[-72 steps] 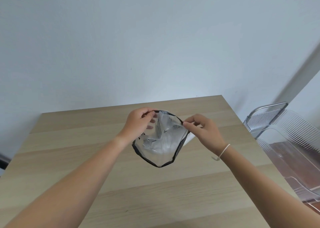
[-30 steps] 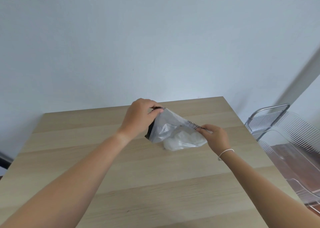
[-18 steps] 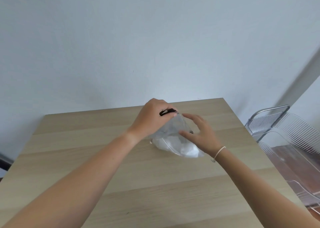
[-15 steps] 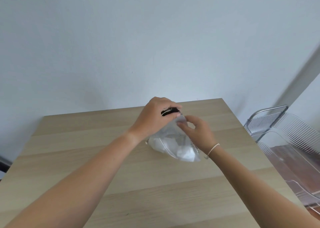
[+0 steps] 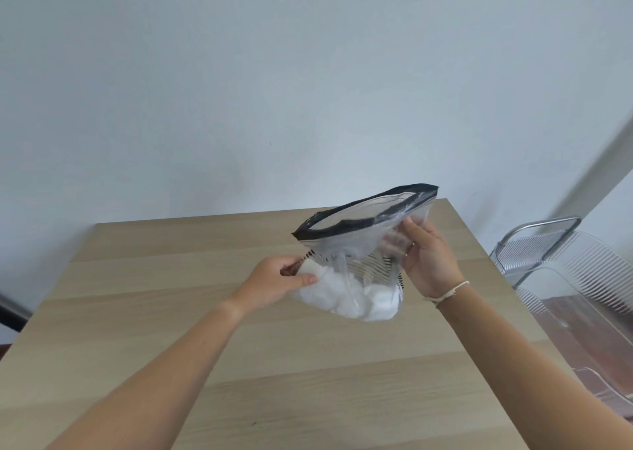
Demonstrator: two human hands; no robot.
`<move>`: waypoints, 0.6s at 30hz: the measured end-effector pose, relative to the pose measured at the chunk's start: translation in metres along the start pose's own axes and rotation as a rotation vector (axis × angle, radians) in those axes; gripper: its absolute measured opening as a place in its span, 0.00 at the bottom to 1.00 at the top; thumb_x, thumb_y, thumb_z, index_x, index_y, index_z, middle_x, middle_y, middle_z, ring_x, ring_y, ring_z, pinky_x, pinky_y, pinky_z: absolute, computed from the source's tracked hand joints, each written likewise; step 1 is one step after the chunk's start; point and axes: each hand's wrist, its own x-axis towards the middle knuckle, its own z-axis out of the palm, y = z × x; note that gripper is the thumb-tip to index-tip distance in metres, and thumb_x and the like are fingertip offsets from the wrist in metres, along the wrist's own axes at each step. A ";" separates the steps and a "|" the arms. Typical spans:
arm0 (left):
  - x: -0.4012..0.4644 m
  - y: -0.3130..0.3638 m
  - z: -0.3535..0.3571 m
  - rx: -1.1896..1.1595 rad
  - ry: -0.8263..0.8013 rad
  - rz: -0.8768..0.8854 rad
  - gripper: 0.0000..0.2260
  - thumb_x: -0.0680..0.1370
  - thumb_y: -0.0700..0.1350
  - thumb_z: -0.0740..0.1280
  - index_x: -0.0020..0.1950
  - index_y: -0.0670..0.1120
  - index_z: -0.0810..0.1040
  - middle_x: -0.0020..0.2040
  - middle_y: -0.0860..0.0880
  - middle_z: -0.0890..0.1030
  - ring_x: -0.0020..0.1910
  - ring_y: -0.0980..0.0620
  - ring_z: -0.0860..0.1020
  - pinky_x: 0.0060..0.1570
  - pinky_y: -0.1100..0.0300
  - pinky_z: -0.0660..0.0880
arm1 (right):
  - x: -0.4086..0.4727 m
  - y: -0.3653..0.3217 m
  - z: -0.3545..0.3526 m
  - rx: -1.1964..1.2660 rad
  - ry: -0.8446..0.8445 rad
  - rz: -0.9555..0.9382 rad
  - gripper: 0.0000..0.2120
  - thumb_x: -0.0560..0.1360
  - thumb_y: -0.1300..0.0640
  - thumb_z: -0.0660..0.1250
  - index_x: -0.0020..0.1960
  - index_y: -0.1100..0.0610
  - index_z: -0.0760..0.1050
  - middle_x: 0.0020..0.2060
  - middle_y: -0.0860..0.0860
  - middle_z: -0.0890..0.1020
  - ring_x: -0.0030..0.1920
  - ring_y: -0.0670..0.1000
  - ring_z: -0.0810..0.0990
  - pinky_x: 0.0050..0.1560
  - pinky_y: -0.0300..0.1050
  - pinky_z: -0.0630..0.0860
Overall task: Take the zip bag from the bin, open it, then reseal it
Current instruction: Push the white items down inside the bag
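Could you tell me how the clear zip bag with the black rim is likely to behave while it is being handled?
The clear plastic zip bag with the black rim probably flops: its film creases between the left hand and right hand. It seems light, held off the table. The white filling sags low, so it may swing.

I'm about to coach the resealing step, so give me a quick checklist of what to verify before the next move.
1. Zip bag out of the clear bin: ok, held above the table.
2. Black zip rim open: ok, it gapes wide.
3. Left hand holding the bag: ok, pinching its lower left side.
4. Right hand holding the bag: ok, gripping the right side under the rim.
5. Fingers on the rim to press it shut: not ok, both hands hold below it.
6. White contents clear of the rim: ok, bunched at the bottom.
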 end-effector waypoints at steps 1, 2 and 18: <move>0.001 0.000 0.001 0.049 0.025 0.018 0.04 0.69 0.48 0.74 0.36 0.56 0.80 0.32 0.59 0.76 0.31 0.61 0.72 0.33 0.67 0.66 | 0.001 0.001 -0.001 -0.084 0.038 -0.004 0.07 0.77 0.63 0.59 0.42 0.56 0.73 0.32 0.47 0.81 0.35 0.48 0.80 0.34 0.40 0.80; 0.002 -0.001 0.001 0.096 0.049 0.032 0.08 0.70 0.48 0.73 0.32 0.54 0.79 0.26 0.59 0.72 0.27 0.61 0.68 0.30 0.66 0.62 | 0.003 0.002 -0.004 -0.205 0.096 -0.020 0.05 0.76 0.64 0.61 0.45 0.55 0.72 0.35 0.47 0.80 0.37 0.49 0.79 0.34 0.40 0.78; 0.007 0.024 0.013 0.418 0.198 0.118 0.08 0.72 0.51 0.69 0.36 0.49 0.77 0.26 0.54 0.72 0.27 0.58 0.69 0.27 0.61 0.61 | 0.004 0.008 0.050 -1.540 -0.078 -0.444 0.08 0.71 0.47 0.67 0.44 0.51 0.79 0.45 0.48 0.82 0.52 0.51 0.75 0.62 0.52 0.64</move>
